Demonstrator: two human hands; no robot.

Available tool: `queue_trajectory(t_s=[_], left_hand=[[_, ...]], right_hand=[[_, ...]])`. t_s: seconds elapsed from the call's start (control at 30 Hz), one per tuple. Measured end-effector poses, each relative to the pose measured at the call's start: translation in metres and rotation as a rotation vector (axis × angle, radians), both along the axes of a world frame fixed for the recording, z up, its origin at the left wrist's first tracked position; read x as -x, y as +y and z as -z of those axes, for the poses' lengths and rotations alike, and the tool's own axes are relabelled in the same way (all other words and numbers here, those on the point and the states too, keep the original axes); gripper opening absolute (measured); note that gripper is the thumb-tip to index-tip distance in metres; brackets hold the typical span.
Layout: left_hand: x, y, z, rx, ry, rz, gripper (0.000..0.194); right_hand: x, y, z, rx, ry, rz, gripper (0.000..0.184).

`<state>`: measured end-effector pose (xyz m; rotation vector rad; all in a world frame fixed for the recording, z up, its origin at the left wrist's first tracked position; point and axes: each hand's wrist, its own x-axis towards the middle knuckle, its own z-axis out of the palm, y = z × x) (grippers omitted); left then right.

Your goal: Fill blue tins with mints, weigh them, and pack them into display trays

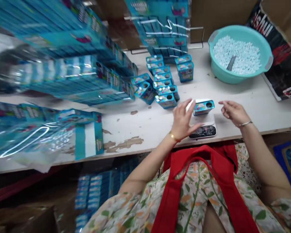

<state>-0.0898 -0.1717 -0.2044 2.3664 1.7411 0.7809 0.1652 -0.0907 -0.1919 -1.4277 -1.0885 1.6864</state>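
Observation:
A small blue tin (203, 107) with a round dark hole in its top stands upright on a white digital scale (211, 120). My left hand (182, 120) is just left of the tin, thumb and fingers spread, with its fingertips close to the tin's side; whether they touch it, I cannot tell. The thumb lies over the scale's dark panel (205, 131). To the right of the tin, apart from it, my right hand (234, 112) has its index finger stretched toward the tin and the others loosely bent, with nothing seen in it.
Several similar tins (165, 100) with white pieces on top stand left of the scale. A turquoise basin (241, 75) of small white pieces, with a dark scoop (231, 63), sits back right. Tall stacks of blue packs (106, 74) crowd the left. The table's front edge (145, 149) is near me.

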Motion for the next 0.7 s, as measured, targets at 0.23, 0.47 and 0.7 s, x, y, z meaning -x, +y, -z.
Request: queue_trajectory(t_s=[0.23, 0.47, 0.7], left_hand=[[-0.013, 0.128, -0.042, 0.163, 0.260, 0.053, 0.036], [0.023, 0.209, -0.017, 0.215, 0.288, -0.127, 0.036], [0.085, 0.127, -0.056, 0.141, 0.254, -0.001, 0.025]], right_hand=[[-0.020, -0.030, 0.058, 0.164, 0.043, 0.124, 0.074], [-0.027, -0.034, 0.068, 0.171, 0.101, 0.158, 0.068], [-0.029, -0.033, 0.067, 0.171, 0.106, 0.148, 0.065]])
